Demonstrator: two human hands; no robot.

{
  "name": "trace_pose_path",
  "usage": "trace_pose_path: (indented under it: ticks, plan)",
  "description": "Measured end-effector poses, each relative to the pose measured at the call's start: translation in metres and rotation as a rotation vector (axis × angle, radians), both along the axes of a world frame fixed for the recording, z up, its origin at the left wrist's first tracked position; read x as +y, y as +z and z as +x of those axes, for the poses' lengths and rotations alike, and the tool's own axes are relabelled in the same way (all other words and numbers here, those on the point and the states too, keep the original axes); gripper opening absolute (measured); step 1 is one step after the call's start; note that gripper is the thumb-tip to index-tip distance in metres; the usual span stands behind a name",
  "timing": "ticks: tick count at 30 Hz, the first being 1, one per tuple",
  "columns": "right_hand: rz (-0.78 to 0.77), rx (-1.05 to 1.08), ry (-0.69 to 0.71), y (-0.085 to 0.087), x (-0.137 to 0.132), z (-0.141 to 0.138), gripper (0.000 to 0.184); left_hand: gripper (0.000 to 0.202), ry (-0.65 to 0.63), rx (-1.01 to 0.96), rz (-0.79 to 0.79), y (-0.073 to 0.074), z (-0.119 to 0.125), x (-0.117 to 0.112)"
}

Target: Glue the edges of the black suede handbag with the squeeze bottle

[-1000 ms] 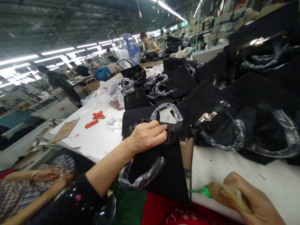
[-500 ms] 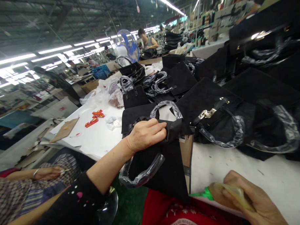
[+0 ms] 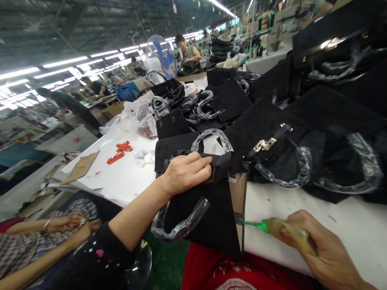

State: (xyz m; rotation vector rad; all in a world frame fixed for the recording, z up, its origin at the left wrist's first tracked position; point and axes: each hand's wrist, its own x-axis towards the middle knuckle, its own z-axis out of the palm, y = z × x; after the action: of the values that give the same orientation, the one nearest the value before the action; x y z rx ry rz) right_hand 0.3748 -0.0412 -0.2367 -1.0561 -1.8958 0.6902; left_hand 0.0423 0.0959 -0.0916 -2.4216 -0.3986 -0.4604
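My left hand [image 3: 188, 172] is closed over the folded dark edge of a black handbag [image 3: 210, 221] at the table's front. One plastic-wrapped handle [image 3: 182, 231] of that bag hangs toward me, and another wrapped handle [image 3: 213, 135] arches behind my hand. Along the bag's right side a brown board-like strip [image 3: 238, 195] is exposed. My right hand [image 3: 323, 247] grips a squeeze bottle [image 3: 282, 232] of yellowish-brown liquid. Its green nozzle [image 3: 257, 224] points left, with the tip at the bag's right side; whether it touches cannot be made out.
More black handbags [image 3: 270, 135] with wrapped handles pile up behind and to the right. On the white table [image 3: 128, 181] lie red-and-yellow pieces [image 3: 118, 152] and clear plastic [image 3: 127, 117]. A blue fan [image 3: 165, 57] stands at the back. A seated person's hands [image 3: 73, 225] are close at left.
My right hand has raised the bottle slightly and shifted it left, bringing the nozzle up along the bag's side. My left hand keeps its hold. The neighbour's second hand has come into sight.
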Motion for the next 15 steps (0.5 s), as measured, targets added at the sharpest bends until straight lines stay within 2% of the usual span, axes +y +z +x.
trace_pose_path:
  ticks: [3,5,10,12,15]
  plan:
    - [-0.105,0.015,0.095,-0.001,-0.003,0.000,0.020,0.008,-0.004,-0.020,-0.027,0.004,0.000,-0.002]
    - [-0.118,0.023,0.092,-0.002,-0.004,0.002,0.021,0.008,-0.018,-0.043,-0.039,0.012,0.000,-0.005]
    - [-0.002,0.009,0.007,0.000,0.005,0.005,0.015,0.009,-0.026,-0.093,-0.061,0.038,0.001,-0.019]
    - [0.028,-0.001,0.007,0.000,0.008,0.004,0.015,0.008,-0.037,-0.085,-0.063,0.043,0.000,-0.028]
    - [0.031,-0.004,0.017,-0.003,0.009,0.001,0.016,0.005,-0.046,-0.080,-0.066,0.043,0.000,-0.044]
